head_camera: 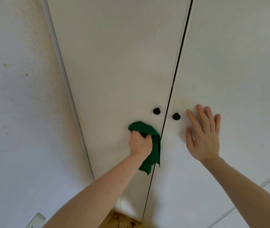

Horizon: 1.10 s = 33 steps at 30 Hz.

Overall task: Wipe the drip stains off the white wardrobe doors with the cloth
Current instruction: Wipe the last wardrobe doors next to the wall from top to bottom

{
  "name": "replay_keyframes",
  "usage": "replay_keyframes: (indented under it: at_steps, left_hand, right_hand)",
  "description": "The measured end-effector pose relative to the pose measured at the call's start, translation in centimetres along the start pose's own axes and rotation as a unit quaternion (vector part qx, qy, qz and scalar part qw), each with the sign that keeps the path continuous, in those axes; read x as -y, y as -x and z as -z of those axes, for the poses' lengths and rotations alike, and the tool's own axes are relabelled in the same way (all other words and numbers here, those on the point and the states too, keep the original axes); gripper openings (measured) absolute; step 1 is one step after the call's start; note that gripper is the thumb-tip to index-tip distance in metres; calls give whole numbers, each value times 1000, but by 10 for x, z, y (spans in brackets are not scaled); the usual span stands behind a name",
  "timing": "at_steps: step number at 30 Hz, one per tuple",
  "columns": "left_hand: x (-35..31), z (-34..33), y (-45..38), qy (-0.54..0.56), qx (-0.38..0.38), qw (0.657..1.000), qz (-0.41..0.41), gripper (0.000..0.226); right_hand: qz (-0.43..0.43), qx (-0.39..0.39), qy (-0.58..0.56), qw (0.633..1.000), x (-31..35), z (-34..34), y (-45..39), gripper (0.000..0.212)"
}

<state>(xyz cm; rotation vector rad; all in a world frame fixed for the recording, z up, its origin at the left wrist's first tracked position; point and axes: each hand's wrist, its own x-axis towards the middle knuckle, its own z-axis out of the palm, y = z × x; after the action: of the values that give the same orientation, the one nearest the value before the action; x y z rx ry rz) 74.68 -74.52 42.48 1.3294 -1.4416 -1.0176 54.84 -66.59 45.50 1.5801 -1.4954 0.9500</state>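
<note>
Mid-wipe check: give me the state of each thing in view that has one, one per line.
Left hand: grips the cloth.
Right hand: flat, fingers straight, pressed on the right door.
Green cloth: bunched against the left door, tail hanging over the gap.
Left door: closed.
Right door: closed.

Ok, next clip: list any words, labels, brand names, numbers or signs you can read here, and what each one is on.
None: no readable text in this view.
Green cloth gripped by the left hand: no tag or print shows.
Left door, right door under the flat right hand, and both black knobs: plain, unmarked.
White object at the lower left edge: cut off, nothing legible.
</note>
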Motion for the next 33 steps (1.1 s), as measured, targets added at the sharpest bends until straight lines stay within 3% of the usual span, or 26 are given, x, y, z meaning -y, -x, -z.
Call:
replay_keyframes:
  at_steps: [6,11,16,19,24,30,33]
  left_hand:
    - [59,-16,8,-96,30,993,63,16]
    - [106,-20,8,-174,92,968,158,22]
    - [118,-11,9,-135,107,968,184,19]
    - [122,3,16,-53,72,982,164,18]
    - [113,62,8,27,-21,997,63,26]
    - [67,119,-21,-37,-81,993,-81,45]
    - [71,134,-47,-82,-96,989,-72,55]
  right_hand:
    - [-9,-10,13,1000,-3,-10,2,57]
    - [-9,6,12,1000,-3,-9,2,61]
    - [-19,66,-18,997,4,13,0,67]
    - [-17,85,-88,992,12,33,0,63]
    - [-30,122,-133,983,25,57,37,60]
    - [-90,165,-148,971,49,47,62,64]
    - [-102,158,-137,973,52,38,59,69]
